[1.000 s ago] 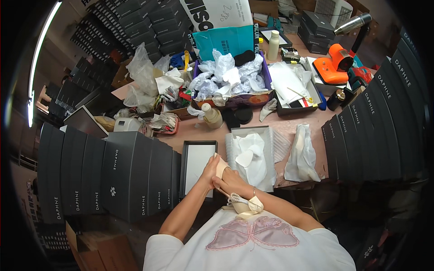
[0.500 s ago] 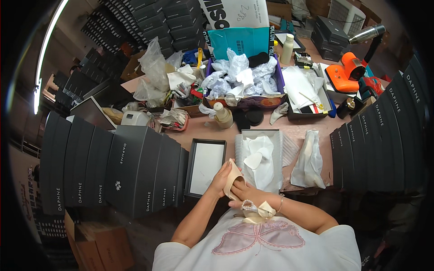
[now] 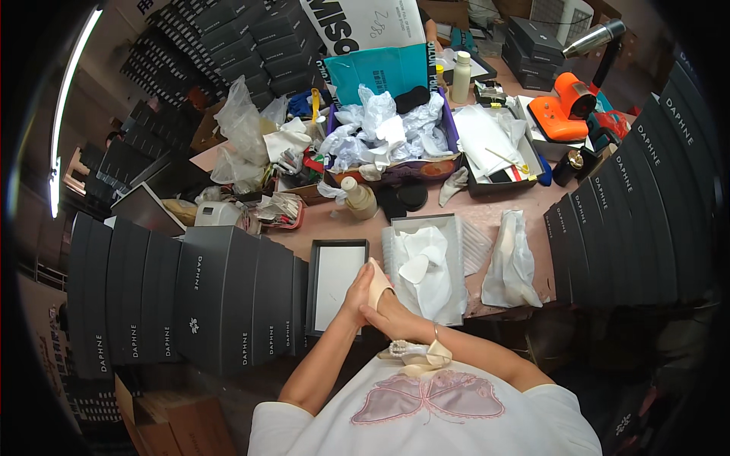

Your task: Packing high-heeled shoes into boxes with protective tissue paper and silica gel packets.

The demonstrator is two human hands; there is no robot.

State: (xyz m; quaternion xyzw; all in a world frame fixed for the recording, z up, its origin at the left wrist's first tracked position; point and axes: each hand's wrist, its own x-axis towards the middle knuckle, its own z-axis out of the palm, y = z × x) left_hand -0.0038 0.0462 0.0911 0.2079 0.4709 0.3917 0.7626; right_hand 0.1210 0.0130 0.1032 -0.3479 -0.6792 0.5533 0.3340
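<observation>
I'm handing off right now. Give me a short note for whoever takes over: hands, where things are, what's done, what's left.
Left hand and right hand: both grip one beige shoe, toe up, at the table edge.
Second shoe: against the person's chest, by the right forearm.
Open box: lined with white tissue, no shoe inside yet.
Box lid: flat, left of the box.
Left to do, likely: both shoes into the box, lid on.

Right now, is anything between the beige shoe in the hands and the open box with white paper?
Nothing visible. Both hands hold the beige shoe beside the open box, whose white tissue paper lies exposed.
</observation>
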